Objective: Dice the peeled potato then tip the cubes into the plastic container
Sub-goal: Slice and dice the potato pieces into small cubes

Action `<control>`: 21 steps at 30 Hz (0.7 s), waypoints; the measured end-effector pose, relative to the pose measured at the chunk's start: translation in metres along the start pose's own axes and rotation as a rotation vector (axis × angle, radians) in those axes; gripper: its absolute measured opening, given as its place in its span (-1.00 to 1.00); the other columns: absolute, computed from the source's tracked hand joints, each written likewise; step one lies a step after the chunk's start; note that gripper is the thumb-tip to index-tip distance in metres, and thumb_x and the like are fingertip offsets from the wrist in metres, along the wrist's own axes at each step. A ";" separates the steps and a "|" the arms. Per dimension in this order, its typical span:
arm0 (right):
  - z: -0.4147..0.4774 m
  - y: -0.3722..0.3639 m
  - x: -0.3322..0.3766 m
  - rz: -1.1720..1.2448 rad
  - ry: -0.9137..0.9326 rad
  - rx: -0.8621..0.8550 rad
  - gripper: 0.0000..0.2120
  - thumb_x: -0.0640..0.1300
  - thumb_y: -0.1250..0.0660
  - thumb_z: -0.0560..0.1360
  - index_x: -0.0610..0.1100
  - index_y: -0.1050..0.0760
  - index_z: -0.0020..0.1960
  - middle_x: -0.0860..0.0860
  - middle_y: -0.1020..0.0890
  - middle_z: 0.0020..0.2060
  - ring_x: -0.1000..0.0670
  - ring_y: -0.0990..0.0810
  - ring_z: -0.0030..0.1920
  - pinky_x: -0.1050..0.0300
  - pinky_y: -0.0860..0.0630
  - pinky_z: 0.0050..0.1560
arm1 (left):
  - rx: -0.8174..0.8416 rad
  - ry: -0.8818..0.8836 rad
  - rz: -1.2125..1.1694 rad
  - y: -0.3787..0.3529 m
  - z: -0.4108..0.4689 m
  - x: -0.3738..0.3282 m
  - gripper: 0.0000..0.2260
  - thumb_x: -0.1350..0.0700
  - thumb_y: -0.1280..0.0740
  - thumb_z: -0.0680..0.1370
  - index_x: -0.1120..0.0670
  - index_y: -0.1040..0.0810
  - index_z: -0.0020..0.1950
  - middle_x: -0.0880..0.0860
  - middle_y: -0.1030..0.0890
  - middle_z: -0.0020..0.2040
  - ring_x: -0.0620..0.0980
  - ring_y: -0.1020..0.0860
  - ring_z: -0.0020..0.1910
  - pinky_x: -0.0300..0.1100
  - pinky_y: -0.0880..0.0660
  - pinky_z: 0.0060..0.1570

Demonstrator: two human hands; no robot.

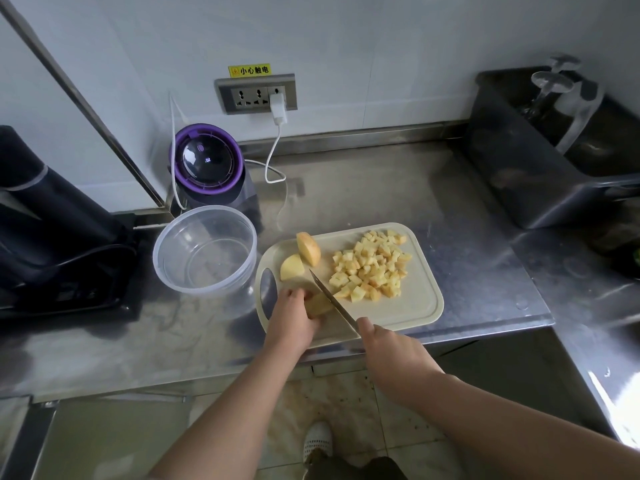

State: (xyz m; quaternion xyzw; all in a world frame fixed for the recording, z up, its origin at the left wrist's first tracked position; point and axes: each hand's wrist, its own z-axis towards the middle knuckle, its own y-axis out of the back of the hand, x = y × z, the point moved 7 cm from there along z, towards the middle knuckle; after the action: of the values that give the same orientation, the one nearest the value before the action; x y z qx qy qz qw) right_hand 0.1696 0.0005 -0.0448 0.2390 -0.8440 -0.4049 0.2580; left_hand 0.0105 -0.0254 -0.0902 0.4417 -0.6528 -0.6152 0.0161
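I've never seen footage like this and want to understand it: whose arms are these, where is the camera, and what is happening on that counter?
There is no machine here. One camera, worn on a person's head, looks down at their own two bare arms. The left hand holds a potato piece down on the pale cutting board. The right hand grips a knife, whose blade rests against that piece. Also on the board are a pile of potato cubes, a big chunk and a smaller chunk, both uncut. Left of the board stands a clear plastic container, with nothing in it yet. Everything sits on a steel counter. Behind are a purple-rimmed appliance and a white charger plugged into the wall.
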 end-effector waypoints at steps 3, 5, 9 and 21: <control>0.000 0.001 0.001 0.009 0.006 0.015 -0.59 -0.33 -0.11 0.60 -0.11 -0.17 0.41 0.00 -0.45 -0.16 0.00 -0.53 -0.20 0.19 -0.42 -0.28 | 0.001 0.016 -0.003 -0.002 -0.001 0.001 -0.63 0.09 -0.39 0.49 0.10 -0.48 0.28 0.06 -0.42 0.27 0.03 -0.48 0.20 -0.18 -0.43 0.16; 0.000 0.002 0.001 0.013 0.010 0.023 -0.57 -0.33 -0.12 0.60 -0.10 -0.17 0.42 -0.01 -0.49 -0.13 0.01 -0.57 -0.18 0.19 -0.47 -0.27 | -0.005 0.015 -0.007 -0.002 -0.001 0.001 -0.64 0.09 -0.38 0.50 0.09 -0.48 0.28 0.05 -0.43 0.27 0.03 -0.49 0.18 -0.18 -0.44 0.16; 0.002 0.009 -0.006 0.028 -0.023 -0.003 -0.63 -0.33 -0.14 0.58 -0.10 -0.20 0.34 0.03 -0.44 -0.28 0.07 -0.48 -0.34 0.26 -0.32 -0.45 | -0.030 0.020 -0.027 -0.001 -0.001 0.001 -0.67 0.12 -0.37 0.51 0.09 -0.49 0.27 0.04 -0.43 0.26 0.02 -0.49 0.18 -0.22 -0.42 0.11; -0.008 0.006 0.007 0.024 -0.003 0.004 -0.58 -0.38 -0.09 0.54 -0.11 -0.21 0.34 -0.02 -0.46 -0.22 -0.07 -0.57 -0.17 0.10 -0.43 -0.28 | -0.100 -0.011 -0.070 0.002 -0.004 0.004 -0.67 0.07 -0.43 0.47 0.11 -0.53 0.21 0.06 -0.50 0.19 0.01 -0.50 0.16 -0.25 -0.39 0.11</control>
State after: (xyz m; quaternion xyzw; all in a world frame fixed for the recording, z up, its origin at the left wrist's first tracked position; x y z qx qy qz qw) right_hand 0.1677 -0.0047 -0.0340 0.2287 -0.8480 -0.4006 0.2611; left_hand 0.0097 -0.0311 -0.0895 0.4594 -0.6055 -0.6497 0.0133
